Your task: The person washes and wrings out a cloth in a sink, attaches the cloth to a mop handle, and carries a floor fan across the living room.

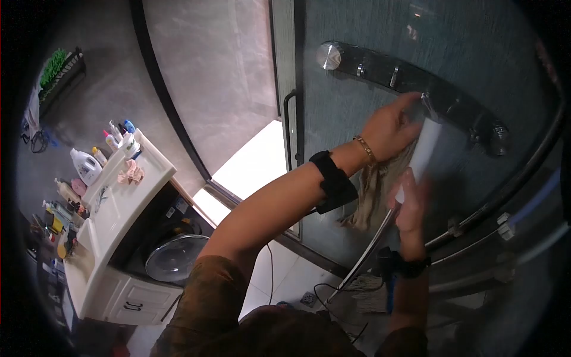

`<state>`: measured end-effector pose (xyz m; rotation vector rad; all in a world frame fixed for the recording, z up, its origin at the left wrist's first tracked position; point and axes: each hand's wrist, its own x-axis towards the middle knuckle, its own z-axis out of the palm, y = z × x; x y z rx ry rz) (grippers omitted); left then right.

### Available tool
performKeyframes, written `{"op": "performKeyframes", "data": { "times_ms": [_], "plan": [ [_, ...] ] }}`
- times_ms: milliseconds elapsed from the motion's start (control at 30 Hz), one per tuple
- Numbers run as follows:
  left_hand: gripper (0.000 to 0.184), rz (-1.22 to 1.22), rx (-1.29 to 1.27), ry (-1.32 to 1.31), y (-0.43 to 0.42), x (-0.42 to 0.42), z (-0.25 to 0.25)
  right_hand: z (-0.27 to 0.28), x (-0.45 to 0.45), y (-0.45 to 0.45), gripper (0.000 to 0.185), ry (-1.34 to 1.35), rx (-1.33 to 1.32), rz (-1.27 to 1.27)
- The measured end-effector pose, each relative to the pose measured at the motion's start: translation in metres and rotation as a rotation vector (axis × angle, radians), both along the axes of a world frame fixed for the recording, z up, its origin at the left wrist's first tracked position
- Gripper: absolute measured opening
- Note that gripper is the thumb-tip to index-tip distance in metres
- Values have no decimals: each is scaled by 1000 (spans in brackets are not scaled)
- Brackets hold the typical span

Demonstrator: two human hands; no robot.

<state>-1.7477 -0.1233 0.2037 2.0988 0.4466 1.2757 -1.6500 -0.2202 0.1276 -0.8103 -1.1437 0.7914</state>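
My right hand (411, 202), blurred by motion, is wrapped round the white grip of a mop handle (423, 147). A thin metal rod (366, 259) runs down from that grip towards the floor. Higher up, my left hand (389, 126) has its fingers curled near the grip's top, close to a dark wall rail with hooks (392, 72). Whatever is in its fingers is hidden. Behind and below the left hand hang tan, stringy strands (364, 205). Greyish mop strands (369, 294) lie lower, left of my right forearm.
A glass panel with a dark handle (288, 128) stands left of the rail. Farther left are a white counter (128, 196) crowded with bottles and a front-loading washing machine (173, 257). Metal pipes (476, 215) curve along the right. A drain (308, 298) sits in the tiled floor.
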Motion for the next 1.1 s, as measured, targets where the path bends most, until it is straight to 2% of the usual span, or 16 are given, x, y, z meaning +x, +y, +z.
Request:
{"op": "performKeyframes", "data": {
  "times_ms": [133, 333, 433, 733, 833, 867, 967, 1033, 1100],
  "plan": [
    [37, -143, -87, -199, 9, 10, -4, -3, -2, -4, 23, -15, -4, 62],
    [29, 79, 118, -340, 11, 23, -9, 7, 1, -5, 25, 8, -40, 29],
    [25, -47, 22, -430, 10, 34, -8, 11, -2, -4, 22, -7, -16, 15],
    [23, -53, -1, -384, 15, 29, -13, 29, 0, 17, 22, 36, -44, 7],
    [24, -41, 26, -341, 14, 23, -10, 37, 0, 19, 30, -13, -29, -45],
    [26, -49, 44, -326, 14, 21, -10, 38, -1, 20, 29, 14, -52, -107],
    [31, -107, 49, -315, 17, 18, -14, 57, 5, 14, 29, -157, 108, -183],
    [35, -183, -10, -358, 13, 16, -15, 77, -4, 0, 30, -84, 100, -172],
    [41, -77, 95, -251, 3, 0, -17, 81, -9, -7, 31, -7, 38, -157]
  ]
}}
